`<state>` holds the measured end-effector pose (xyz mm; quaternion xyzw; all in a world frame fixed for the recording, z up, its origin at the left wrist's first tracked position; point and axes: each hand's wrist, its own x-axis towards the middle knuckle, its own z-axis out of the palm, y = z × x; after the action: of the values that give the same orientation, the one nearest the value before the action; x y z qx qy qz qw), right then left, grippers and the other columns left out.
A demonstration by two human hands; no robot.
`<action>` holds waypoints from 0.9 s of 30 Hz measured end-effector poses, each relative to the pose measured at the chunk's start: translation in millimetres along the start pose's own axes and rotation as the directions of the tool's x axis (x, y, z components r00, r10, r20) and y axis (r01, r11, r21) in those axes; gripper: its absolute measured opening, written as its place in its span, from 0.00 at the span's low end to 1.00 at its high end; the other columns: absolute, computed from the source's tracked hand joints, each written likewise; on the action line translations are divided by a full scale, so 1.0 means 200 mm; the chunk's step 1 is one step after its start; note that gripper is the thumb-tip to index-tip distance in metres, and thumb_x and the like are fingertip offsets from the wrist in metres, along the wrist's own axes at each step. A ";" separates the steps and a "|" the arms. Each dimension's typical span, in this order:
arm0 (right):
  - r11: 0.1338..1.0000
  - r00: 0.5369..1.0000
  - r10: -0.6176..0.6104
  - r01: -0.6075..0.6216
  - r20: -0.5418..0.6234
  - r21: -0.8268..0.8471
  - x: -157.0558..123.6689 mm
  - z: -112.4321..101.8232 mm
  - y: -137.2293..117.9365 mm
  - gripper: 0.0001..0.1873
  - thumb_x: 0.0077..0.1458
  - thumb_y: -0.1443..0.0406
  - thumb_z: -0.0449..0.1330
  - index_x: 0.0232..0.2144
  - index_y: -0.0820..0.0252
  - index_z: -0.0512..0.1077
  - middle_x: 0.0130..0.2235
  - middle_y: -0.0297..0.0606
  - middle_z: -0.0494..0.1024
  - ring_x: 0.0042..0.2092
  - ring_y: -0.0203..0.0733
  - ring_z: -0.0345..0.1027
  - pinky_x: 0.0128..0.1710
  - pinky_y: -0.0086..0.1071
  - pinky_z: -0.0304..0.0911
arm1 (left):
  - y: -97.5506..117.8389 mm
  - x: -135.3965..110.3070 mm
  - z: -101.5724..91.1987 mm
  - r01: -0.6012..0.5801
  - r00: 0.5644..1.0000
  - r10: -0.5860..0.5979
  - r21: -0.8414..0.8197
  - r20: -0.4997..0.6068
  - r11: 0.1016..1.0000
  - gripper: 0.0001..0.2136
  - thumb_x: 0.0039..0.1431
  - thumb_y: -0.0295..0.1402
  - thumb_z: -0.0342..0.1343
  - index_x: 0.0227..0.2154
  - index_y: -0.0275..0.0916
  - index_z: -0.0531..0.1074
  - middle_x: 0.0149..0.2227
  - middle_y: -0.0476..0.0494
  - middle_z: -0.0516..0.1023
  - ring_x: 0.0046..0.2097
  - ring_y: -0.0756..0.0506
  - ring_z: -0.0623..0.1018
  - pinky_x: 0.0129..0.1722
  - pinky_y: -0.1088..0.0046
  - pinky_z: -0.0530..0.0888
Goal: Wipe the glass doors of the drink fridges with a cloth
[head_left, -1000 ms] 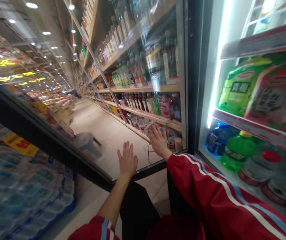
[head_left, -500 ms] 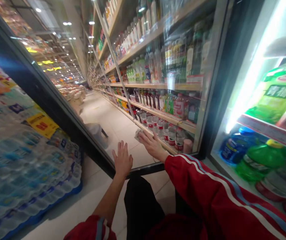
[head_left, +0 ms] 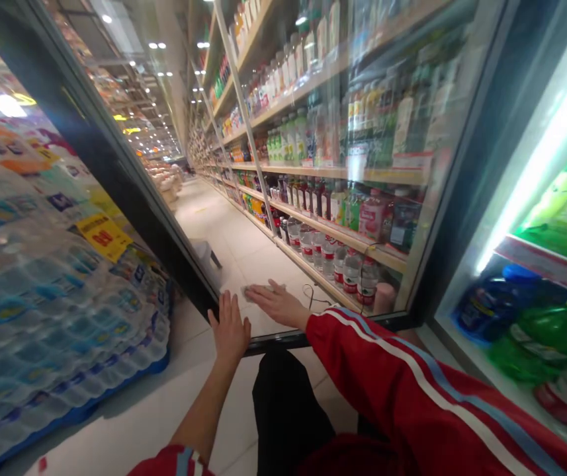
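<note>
One view, head-worn, facing forward and pitched down. Lens sits above and behind left hand (head_left: pixel 231 327) and right hand (head_left: pixel 277 303); forearms enter from below. Glass door (head_left: pixel 283 342) close ahead, its lower edge crossing below mid-view; side edges splay outward upward, running out at the top. Sightline passes through the pane, along aisle floor (head_left: pixel 204 215) into depth. Left of the door's left edge: water packs (head_left: pixel 65 324), near. Right of its right edge: lit cooler (head_left: pixel 551 258), close. Wearer's knee (head_left: pixel 288 410) nearer than the lower edge.
</note>
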<state>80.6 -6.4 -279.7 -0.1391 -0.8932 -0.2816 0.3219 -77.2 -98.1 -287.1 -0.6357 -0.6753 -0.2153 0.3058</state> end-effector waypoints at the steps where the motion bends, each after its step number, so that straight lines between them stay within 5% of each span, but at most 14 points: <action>1: 1.000 1.000 -0.012 0.012 0.005 0.003 0.03 0.01 -0.01 0.23 0.60 0.72 0.44 0.57 0.64 0.60 0.63 0.39 0.59 0.64 0.40 0.49 0.62 0.44 0.51 | -0.01 0.00 -0.01 0.009 1.000 -0.009 0.003 0.002 1.000 0.27 0.56 0.30 0.46 0.59 0.26 0.55 0.62 0.25 0.54 0.64 0.35 0.54 0.60 0.45 0.50; 9: 0.990 0.987 -0.140 0.139 0.079 0.019 0.28 0.06 -0.10 0.22 0.61 0.70 0.45 0.56 0.65 0.61 0.61 0.41 0.61 0.64 0.40 0.50 0.62 0.43 0.52 | -0.13 -0.02 -0.07 0.090 0.992 -0.088 0.025 -0.096 0.996 0.28 0.58 0.32 0.45 0.61 0.30 0.51 0.62 0.27 0.56 0.64 0.37 0.57 0.62 0.47 0.46; 17: 0.990 0.992 -0.129 0.129 0.017 -0.055 0.58 -0.13 0.04 0.24 0.62 0.71 0.40 0.58 0.64 0.59 0.64 0.39 0.56 0.66 0.43 0.43 0.63 0.48 0.48 | -0.18 -0.03 -0.09 0.106 0.985 -0.101 0.030 -0.141 0.994 0.28 0.59 0.34 0.45 0.61 0.28 0.50 0.62 0.25 0.55 0.64 0.35 0.55 0.61 0.46 0.46; 27: 0.993 0.994 -0.111 0.111 -0.011 -0.045 0.65 -0.21 0.12 0.25 0.59 0.71 0.44 0.59 0.65 0.58 0.64 0.41 0.55 0.66 0.47 0.42 0.63 0.54 0.44 | -0.18 0.08 -0.18 0.083 0.968 -0.073 0.029 -0.239 0.996 0.26 0.59 0.32 0.45 0.59 0.27 0.53 0.61 0.24 0.56 0.64 0.35 0.55 0.61 0.46 0.47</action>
<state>14.4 -3.0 -158.4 -0.0944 -0.8909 -0.3197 0.3086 -108.1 -115.4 -246.6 -0.5722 -0.6625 -0.2885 0.3879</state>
